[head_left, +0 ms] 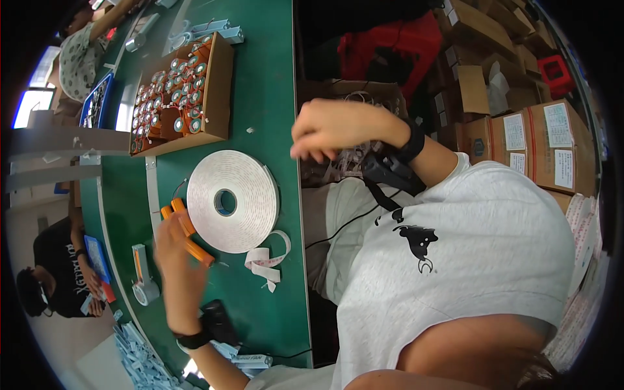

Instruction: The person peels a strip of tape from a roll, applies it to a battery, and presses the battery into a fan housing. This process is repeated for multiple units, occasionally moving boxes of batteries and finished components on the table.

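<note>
My left hand (175, 253), smeared by motion, is low in the picture over orange wrapped cylindrical cells (183, 218). Another orange cell (199, 251) lies right beside it. Whether its fingers grip one, I cannot tell. My right hand (318, 130) hovers by the table edge with its fingers curled inward; anything inside them is hidden. Flat on the green table (266, 84), a large white roll of tape (250, 201) lies between the hands. A loose curl of white tape (263, 261) is next to it.
A cardboard box (218, 91) of wired orange cells stands beyond the roll. Light-blue pieces (140, 357) form a pile, near a tape dispenser (144, 289) and a black object (218, 322). Cartons (520, 143) and a red stool (396, 52) stand off the table. Two people work opposite.
</note>
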`<control>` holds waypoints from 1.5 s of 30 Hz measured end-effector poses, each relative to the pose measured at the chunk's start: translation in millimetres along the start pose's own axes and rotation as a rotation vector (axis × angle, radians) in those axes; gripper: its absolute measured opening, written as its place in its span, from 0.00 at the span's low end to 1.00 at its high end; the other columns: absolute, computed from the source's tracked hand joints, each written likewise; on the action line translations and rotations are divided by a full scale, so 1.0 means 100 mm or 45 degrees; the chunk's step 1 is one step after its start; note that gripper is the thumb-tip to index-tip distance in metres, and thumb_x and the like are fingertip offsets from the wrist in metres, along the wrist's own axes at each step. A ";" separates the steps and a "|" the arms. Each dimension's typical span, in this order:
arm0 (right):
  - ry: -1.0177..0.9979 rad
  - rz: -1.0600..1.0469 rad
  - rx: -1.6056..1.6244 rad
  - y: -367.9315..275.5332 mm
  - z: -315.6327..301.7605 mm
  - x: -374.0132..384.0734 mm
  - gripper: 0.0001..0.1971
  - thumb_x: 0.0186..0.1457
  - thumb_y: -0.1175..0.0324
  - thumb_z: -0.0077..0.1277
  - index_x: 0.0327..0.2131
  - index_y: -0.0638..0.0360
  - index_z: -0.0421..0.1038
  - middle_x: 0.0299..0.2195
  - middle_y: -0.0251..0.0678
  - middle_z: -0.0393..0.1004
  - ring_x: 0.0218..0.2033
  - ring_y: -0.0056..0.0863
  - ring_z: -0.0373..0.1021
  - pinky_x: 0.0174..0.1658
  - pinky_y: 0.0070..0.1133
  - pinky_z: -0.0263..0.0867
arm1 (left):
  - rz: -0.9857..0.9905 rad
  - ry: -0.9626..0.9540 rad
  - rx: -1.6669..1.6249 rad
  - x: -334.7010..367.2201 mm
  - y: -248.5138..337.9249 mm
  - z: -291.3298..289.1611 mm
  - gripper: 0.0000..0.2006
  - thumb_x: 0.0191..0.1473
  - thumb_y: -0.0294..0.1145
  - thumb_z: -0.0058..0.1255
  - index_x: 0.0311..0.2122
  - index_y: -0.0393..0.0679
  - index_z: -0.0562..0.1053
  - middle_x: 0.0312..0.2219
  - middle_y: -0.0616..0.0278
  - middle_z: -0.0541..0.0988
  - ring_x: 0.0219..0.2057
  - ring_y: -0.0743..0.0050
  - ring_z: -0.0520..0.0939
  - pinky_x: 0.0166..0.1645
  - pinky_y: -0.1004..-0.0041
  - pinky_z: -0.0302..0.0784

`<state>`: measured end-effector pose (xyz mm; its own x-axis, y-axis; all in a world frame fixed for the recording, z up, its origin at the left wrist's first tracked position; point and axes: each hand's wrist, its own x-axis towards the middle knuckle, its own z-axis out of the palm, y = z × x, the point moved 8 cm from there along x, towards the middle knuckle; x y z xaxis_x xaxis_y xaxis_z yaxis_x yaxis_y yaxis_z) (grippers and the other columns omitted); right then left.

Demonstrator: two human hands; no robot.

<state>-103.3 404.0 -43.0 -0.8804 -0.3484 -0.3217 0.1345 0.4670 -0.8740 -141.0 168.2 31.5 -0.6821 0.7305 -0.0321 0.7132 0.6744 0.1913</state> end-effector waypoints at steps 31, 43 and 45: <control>0.229 -0.797 -0.651 -1.09 1.17 1.57 0.16 0.50 0.57 0.46 0.30 0.61 0.70 0.23 0.45 0.72 0.26 0.42 0.71 0.28 0.33 0.66 | -0.922 1.411 -0.209 -1.83 -0.04 -0.05 0.35 0.31 0.32 0.66 0.45 0.36 0.58 0.38 0.56 0.69 0.45 0.61 0.67 0.52 0.66 0.60; 0.652 -0.312 -0.884 -1.27 1.26 1.82 0.12 0.45 0.64 0.49 0.23 0.66 0.71 0.25 0.45 0.73 0.28 0.38 0.71 0.26 0.25 0.66 | -0.961 1.234 -0.194 -1.58 0.04 0.32 0.41 0.29 0.33 0.67 0.48 0.34 0.55 0.42 0.53 0.65 0.43 0.58 0.66 0.50 0.64 0.58; 0.472 -0.334 -0.743 -1.20 1.15 1.78 0.11 0.44 0.65 0.50 0.25 0.66 0.71 0.26 0.44 0.73 0.28 0.35 0.71 0.27 0.23 0.66 | -0.947 1.215 -0.178 -1.59 0.00 0.37 0.43 0.28 0.35 0.67 0.49 0.34 0.55 0.44 0.51 0.64 0.44 0.56 0.64 0.50 0.63 0.57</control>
<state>-223.6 192.4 -37.0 -0.9602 -0.2586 0.1060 -0.2741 0.7982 -0.5364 -26.3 55.9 0.7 -0.8034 -0.2416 0.5442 0.1143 0.8344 0.5392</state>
